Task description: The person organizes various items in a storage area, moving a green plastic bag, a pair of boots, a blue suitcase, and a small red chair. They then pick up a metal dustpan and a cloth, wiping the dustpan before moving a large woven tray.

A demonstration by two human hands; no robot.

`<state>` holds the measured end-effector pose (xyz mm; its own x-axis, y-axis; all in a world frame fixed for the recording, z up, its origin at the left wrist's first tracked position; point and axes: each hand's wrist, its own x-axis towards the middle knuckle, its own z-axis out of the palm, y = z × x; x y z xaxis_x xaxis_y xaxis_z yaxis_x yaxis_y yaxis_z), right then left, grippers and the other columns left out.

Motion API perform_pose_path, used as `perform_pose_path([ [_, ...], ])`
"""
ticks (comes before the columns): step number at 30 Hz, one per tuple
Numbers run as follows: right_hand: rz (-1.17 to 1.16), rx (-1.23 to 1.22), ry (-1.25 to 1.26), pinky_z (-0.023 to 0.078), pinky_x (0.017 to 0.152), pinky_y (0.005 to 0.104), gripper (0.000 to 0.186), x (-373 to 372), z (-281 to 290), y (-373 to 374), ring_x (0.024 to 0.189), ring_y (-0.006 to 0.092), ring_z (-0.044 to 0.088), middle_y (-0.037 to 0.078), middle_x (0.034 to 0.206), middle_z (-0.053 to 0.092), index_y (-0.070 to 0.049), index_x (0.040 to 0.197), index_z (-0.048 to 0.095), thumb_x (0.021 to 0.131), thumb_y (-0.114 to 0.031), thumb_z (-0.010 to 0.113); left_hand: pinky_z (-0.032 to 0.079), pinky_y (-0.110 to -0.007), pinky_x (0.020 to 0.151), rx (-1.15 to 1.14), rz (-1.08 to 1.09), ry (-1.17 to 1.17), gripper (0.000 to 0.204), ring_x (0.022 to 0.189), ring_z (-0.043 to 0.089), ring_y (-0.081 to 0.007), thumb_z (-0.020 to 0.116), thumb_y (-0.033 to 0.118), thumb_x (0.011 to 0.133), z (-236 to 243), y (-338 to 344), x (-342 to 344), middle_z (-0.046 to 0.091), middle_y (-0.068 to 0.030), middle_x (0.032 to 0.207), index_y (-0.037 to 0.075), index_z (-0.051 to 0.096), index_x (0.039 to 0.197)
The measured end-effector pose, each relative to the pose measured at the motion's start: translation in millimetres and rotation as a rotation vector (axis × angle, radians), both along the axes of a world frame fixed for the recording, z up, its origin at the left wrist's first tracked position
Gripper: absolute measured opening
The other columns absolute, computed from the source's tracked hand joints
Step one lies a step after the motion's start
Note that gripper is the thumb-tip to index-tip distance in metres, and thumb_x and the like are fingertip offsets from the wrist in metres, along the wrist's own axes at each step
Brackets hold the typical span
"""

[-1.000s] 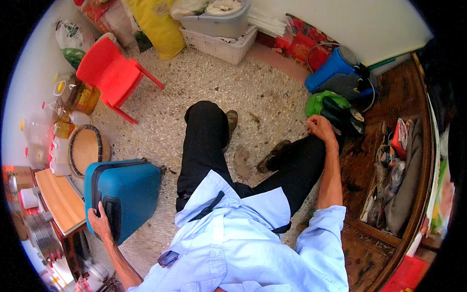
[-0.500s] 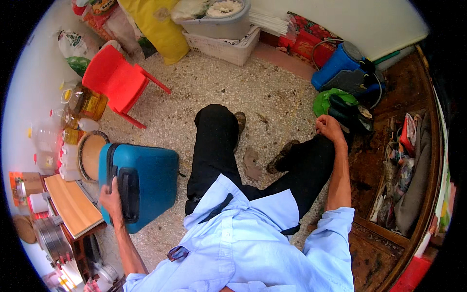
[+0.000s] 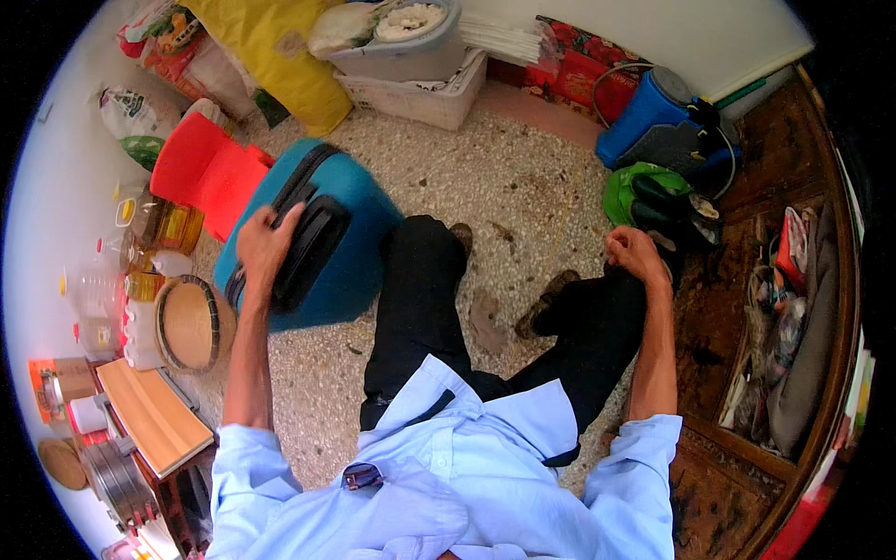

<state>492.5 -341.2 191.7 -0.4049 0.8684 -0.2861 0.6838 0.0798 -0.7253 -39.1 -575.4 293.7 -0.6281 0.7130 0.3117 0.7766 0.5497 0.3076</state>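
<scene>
A teal suitcase (image 3: 350, 252) with black trim stands tilted on the speckled floor, beside my left knee. My left hand (image 3: 266, 245) is closed on its upper side, by the black handle panel (image 3: 313, 250); the fingertips are partly hidden, and the thumb points up. The suitcase's far end overlaps a red plastic chair (image 3: 205, 173) and hides part of it. Over my right knee rests my right hand (image 3: 639, 254), its fingers curled in with nothing visible in them. Just beyond it lies a green bag (image 3: 627, 191) with dark shoes (image 3: 663, 207).
Oil bottles (image 3: 177, 224) and a round woven basket (image 3: 193, 322) line the left wall. A wooden board (image 3: 154, 403) lies near left. Stacked tubs (image 3: 411, 98) and a yellow sack (image 3: 280, 56) stand at the back. A blue backpack sprayer (image 3: 653, 121) and a dark wooden cabinet (image 3: 709, 373) are at right.
My left hand has moved away from me and to the right with the suitcase, which has turned and now covers part of the chair. My right hand has stayed at the knee.
</scene>
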Motion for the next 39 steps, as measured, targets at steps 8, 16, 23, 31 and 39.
perform_pose_path([
  [8, -0.045, -0.069, -0.016, 0.05, 0.061, 0.0308, 0.012, 3.7, 0.9, 1.7, 0.064, 0.0144, 0.063, 0.007, 0.074, 0.064, -0.001, 0.085, 0.061, 0.085, -0.013, 0.06, 0.044, -0.041, 0.081, 0.151, -0.498, 0.24, 0.04, 0.097, 0.055, -0.0339, 0.067, 0.035, 0.083, -11.6, 94.5, 30.0, 0.056, -0.0185, 0.107, 0.001, 0.061, 0.102],
  [16, 0.014, -0.075, -0.008, 0.051, 0.06, 0.0308, 0.013, 1.2, -3.1, 5.4, 0.065, 0.015, 0.064, 0.007, 0.072, 0.064, -0.001, 0.087, 0.062, 0.086, -0.013, 0.06, 0.031, -0.053, 0.103, 0.035, -0.54, 0.165, 0.068, 0.132, 0.034, -0.0368, 0.061, 0.049, 0.084, -35.3, 135.1, 47.4, 0.04, -0.0201, 0.139, 0.004, 0.045, 0.133],
  [23, 0.042, -0.085, -0.046, 0.051, 0.064, 0.0362, 0.016, -3.6, 8.5, 0.0, 0.068, 0.0162, 0.063, 0.008, 0.079, 0.064, -0.002, 0.092, 0.061, 0.091, -0.017, 0.058, 0.027, -0.063, 0.101, 0.024, -0.511, 0.228, 0.078, 0.136, 0.027, -0.0357, 0.064, 0.052, 0.081, -46.8, 157.6, 76.5, 0.031, -0.0171, 0.146, 0.008, 0.037, 0.139],
  [31, -0.054, -0.122, 0.013, 0.051, 0.059, 0.0318, 0.015, -2.3, 5.6, -3.3, 0.061, 0.0144, 0.064, 0.007, 0.073, 0.064, 0.0, 0.086, 0.062, 0.086, -0.015, 0.059, 0.027, -0.066, 0.098, 0.062, -0.454, 0.232, 0.075, 0.136, 0.027, -0.035, 0.065, 0.049, 0.081, -52.7, 183.6, 105.1, 0.033, -0.0166, 0.144, 0.007, 0.037, 0.137],
  [39, 0.023, -0.097, -0.076, 0.051, 0.062, 0.0346, 0.016, -0.3, 4.7, -4.2, 0.068, 0.0158, 0.063, 0.008, 0.079, 0.065, -0.001, 0.093, 0.062, 0.09, -0.016, 0.058, 0.03, -0.065, 0.097, 0.038, -0.399, 0.247, 0.077, 0.136, 0.028, -0.0354, 0.062, 0.052, 0.081, -50.4, 240.4, 149.3, 0.032, -0.0173, 0.145, 0.005, 0.035, 0.137],
])
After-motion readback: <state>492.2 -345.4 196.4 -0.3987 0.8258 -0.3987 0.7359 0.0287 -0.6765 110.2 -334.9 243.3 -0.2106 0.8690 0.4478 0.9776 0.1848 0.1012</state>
